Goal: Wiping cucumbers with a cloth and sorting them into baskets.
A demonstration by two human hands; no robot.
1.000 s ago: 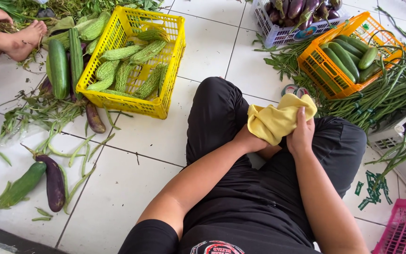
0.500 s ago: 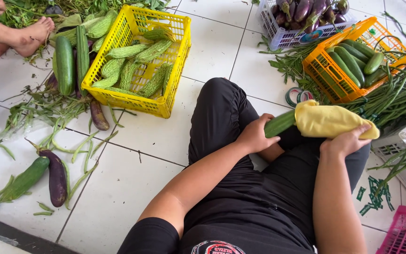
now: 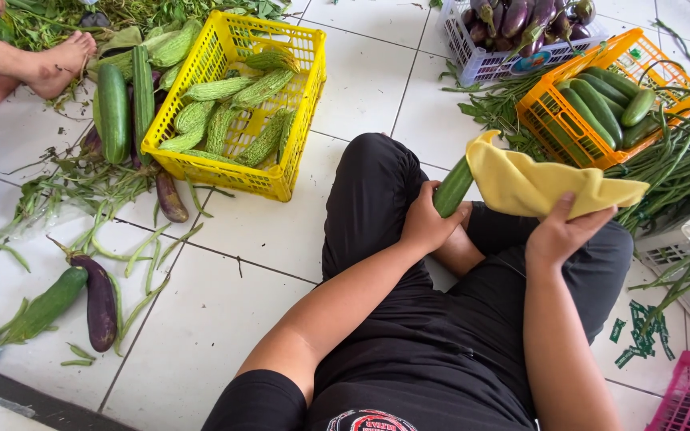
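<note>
The left hand (image 3: 425, 223) is closed around the lower end of a green cucumber (image 3: 452, 188), fingers clamped on it. The cucumber rises from the fingers at a slant, its upper part hidden under a yellow cloth (image 3: 533, 185). The right hand (image 3: 562, 231) is pressed against the cloth from below, thumb laid on top, fingers gripping the fabric. Both are held above the lap, over black trousers (image 3: 377, 183). Beyond the fingertips an orange crate (image 3: 557, 132) of cucumbers is seen; well apart, past the left hand, a yellow crate (image 3: 289, 179) of bitter gourds stands on white floor tiles (image 3: 265, 231).
</note>
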